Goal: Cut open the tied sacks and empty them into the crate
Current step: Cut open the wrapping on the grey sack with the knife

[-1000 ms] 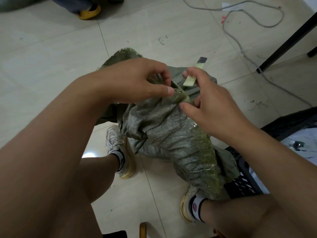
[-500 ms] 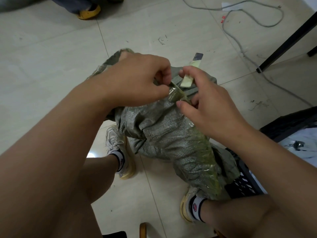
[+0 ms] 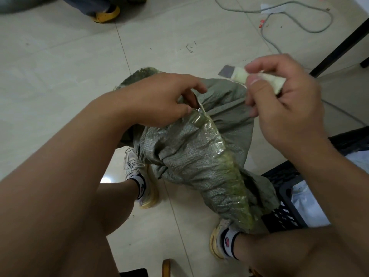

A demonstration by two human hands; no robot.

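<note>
Nearest the camera: bare knees and forearms, two sneakers with white socks [image 3: 139,176] on the tiled floor [image 3: 60,76]. Grey-green woven sack [image 3: 199,166] stands between the feet, lower end down by the right foot, top bunched up under the hands. Strip of clear tape [image 3: 217,140] runs down the sack's side. Black slotted crate [image 3: 285,212] just right of the sack, touching its lower part; something white inside, can't tell what. Left hand [image 3: 159,102] has thumb and fingers curled, pinching the taped neck of the sack. Right hand [image 3: 285,100] is raised beside and apart from the sack top, fingers clamped round the pale handle of a cutter [image 3: 249,75], grey blade end sticking out to the left; blurred. Farther off: grey cable [image 3: 299,29] looping on the floor, black table leg [image 3: 343,43] at right, yellow shoe [image 3: 106,15] of another person at the top edge.
</note>
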